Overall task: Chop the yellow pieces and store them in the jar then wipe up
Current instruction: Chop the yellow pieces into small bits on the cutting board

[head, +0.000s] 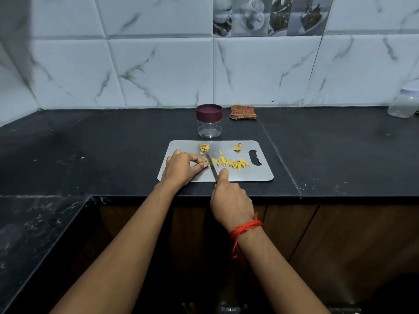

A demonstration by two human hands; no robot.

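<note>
Left hand (pixel 181 168) pinches yellow piece (pixel 205 160) | right hand (pixel 231 205) grips knife (pixel 212 166), tip away-left

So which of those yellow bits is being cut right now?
The small yellow piece pinched by the left hand, right against the knife held by the right hand; the other bits lie loose, untouched.

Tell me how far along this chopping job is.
Done: a row of yellow strips lies cut on the board. In hand: the left hand pinches a piece at the knife, which the right hand grips. Left: the chunks at the board's far edge look uncut, the jar stands empty with its lid on, and the cloth lies folded.
</note>
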